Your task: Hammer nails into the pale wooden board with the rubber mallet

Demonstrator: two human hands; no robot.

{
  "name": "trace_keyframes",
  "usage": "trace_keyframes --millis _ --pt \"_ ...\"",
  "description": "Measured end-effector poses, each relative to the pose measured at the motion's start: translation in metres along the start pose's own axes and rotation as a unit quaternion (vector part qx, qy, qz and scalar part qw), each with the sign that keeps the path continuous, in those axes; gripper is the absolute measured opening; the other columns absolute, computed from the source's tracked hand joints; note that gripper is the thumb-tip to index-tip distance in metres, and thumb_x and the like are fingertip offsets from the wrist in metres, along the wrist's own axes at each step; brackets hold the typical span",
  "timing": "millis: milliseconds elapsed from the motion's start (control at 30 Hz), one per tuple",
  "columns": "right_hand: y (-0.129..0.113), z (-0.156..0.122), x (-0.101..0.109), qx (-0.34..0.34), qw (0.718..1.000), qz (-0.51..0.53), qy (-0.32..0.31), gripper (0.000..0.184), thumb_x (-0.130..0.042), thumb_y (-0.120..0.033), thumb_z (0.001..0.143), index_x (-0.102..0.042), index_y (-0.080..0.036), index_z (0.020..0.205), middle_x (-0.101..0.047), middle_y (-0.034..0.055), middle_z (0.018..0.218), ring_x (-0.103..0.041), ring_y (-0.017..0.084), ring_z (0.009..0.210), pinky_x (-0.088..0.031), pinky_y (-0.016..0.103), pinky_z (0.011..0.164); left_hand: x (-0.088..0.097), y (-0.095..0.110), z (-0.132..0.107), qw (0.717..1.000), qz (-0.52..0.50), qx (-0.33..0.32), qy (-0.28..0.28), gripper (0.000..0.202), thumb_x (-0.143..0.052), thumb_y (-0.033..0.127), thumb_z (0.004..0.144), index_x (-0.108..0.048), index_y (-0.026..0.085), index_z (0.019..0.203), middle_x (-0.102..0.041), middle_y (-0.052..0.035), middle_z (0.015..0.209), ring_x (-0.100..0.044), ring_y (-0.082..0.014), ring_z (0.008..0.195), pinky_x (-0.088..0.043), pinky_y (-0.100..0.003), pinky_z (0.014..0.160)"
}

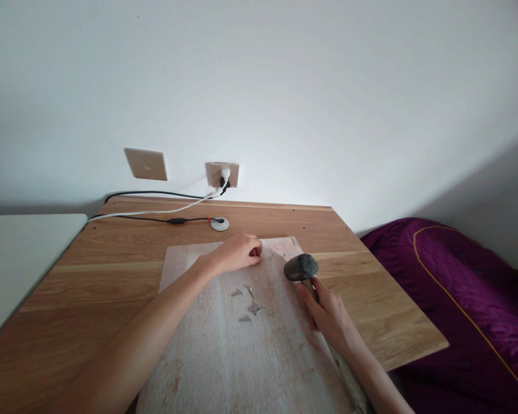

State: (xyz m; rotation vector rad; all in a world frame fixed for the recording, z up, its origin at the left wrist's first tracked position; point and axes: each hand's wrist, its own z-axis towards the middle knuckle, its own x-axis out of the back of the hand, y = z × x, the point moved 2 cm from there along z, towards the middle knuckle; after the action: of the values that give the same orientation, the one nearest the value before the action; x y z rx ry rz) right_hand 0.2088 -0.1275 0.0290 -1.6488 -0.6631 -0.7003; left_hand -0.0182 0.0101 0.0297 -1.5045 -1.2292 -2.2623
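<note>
Grips black, cylindrical-headed hammer (301,268) in right hand (330,313).
Pinches small silvery metal nail (261,256) in left hand (240,252) over whitish rectangular board (216,362).

No readable text, numbers or brand names. A small, faint mark (148,168) on the left wall plate (145,164) is too indistinct to read; no characters can be made out on the socket plate (216,174) or the hammer (301,268).

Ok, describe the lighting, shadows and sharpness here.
Head view: diagonal shadow at right on the plain white wall; head view: sheen on the glossy purple fabric; head view: small silver metal fasteners too soft for fine detail.
</note>
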Motion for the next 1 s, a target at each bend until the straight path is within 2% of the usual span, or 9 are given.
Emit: trace_keyframes --millis 500,667,800,1000 --pt "-0.0008 -0.0002 -0.0002 -0.005 1.0 -0.001 0.003 0.039 -0.038 -0.059 0.096 -0.057 -0.025 0.096 -0.054 -0.0068 0.042 -0.06 0.019 0.039 -0.044 0.026 0.048 -0.0004 0.0004 0.0004 1.0 0.003 -0.014 -0.002 0.008 -0.067 0.011 0.081 -0.069 0.017 0.075 -0.069 -0.0027 0.08 -0.062 -0.0155 0.071 -0.039 -0.025 0.064" --pt "-0.0018 -0.0001 -0.0001 -0.001 1.0 0.001 0.002 0.039 -0.037 -0.059 0.097 -0.057 -0.025 0.096 -0.054 -0.0069 0.043 -0.061 0.019 0.04 -0.044 0.026 0.048 -0.0009 0.0004 0.0 1.0 -0.006 0.001 0.005 0.004 -0.071 0.017 0.081 -0.069 0.017 0.078 -0.069 -0.0032 0.084 -0.063 -0.0155 0.073 -0.041 -0.024 0.064" --pt "-0.0017 0.0009 -0.0001 -0.002 1.0 -0.001 0.004 0.038 -0.038 -0.058 0.097 -0.056 -0.025 0.096 -0.054 -0.0069 0.043 -0.06 0.019 0.039 -0.044 0.026 0.049 -0.0032 -0.0011 0.0002 1.0 0.004 0.001 0.012 0.008 -0.072 0.02 0.083 -0.067 0.017 0.077 -0.069 -0.0029 0.082 -0.062 -0.0159 0.072 -0.039 -0.025 0.064" --pt "0.0009 -0.0001 -0.0007 -0.004 1.0 0.006 -0.005 0.039 -0.038 -0.059 0.098 -0.056 -0.025 0.098 -0.054 -0.0076 0.042 -0.06 0.019 0.039 -0.045 0.026 0.048 -0.0031 0.0001 0.0002 1.0 0.001 -0.002 0.012 0.007 -0.069 0.013 0.082 -0.068 0.017 0.076 -0.069 -0.003 0.082 -0.061 -0.0154 0.071 -0.039 -0.026 0.065"
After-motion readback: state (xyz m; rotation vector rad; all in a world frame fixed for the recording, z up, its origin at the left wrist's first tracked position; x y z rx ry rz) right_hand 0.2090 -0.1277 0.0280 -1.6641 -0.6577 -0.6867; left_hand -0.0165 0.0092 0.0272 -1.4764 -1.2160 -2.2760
